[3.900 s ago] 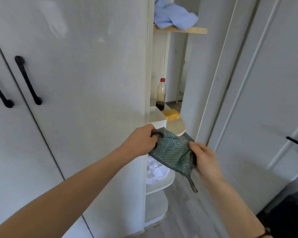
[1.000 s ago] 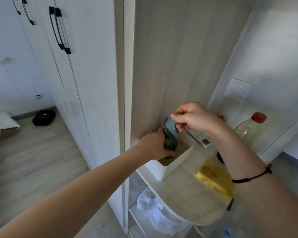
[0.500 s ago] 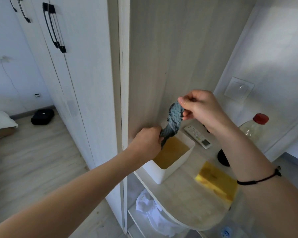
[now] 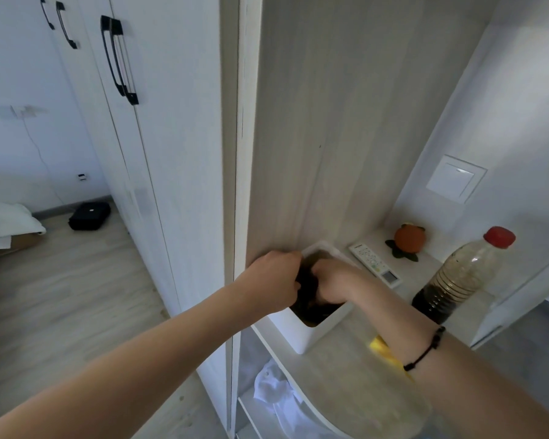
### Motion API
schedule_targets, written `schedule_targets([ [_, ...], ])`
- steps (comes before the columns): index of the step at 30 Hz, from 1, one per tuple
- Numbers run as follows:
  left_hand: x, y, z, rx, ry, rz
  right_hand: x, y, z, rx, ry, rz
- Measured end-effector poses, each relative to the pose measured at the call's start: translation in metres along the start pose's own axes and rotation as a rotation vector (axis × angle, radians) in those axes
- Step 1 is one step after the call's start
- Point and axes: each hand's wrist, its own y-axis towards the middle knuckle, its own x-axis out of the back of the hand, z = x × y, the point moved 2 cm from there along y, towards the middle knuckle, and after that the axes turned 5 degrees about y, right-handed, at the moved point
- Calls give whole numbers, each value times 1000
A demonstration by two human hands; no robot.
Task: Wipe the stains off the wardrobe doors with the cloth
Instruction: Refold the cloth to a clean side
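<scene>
Cloth [image 4: 308, 288] down inside the white tub [image 4: 298, 334] on the rounded shelf [image 4: 355, 397], bunched into a dark, soaked-looking wad between both hands. Left hand [image 4: 274, 280] curled at the tub's near rim, gripping one end; right hand [image 4: 333, 280] dipped in from the other side, fingers closed round the rest, tips hidden below the rim. Looks like the wetting or wringing step, with no wiping yet begun: wardrobe doors [image 4: 171, 153] off to the left, well apart from the cloth. Probably needed next: a firm squeeze over the tub to shed the excess, a lift clear without dripping on the shelf, then a turn left and a flat face of cloth pressed to the door panels. Stains too faint to make out from here. Tub: square-cornered, smooth plastic, brownish inside. Cloth: soft and limp, weave lost in blur. Doors: flat, matt, pale woodgrain, with long black bar handles [image 4: 118, 58]. Beside the tub, a slim white remote [image 4: 374, 264], a round orange toy fruit [image 4: 409, 240], a ribbed clear bottle [image 4: 457, 280] with red cap and dark liquid low down, and a yellow sponge [image 4: 380, 345] partly under the right forearm.
</scene>
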Motion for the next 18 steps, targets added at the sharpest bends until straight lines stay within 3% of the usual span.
schedule_targets([
  [7, -8, 11, -16, -5, 185, 265, -12, 27, -9, -24, 81, -19],
  [9, -14, 14, -19, -5, 190, 292, 5, 16, -11, -11, 150, -98],
  [13, -21, 20, -17, 6, -2, 206, 43, -16, -17, 50, 660, -178],
  [18, -16, 17, -17, -3, -251, 85, 70, -42, -13, 165, 1118, -242],
])
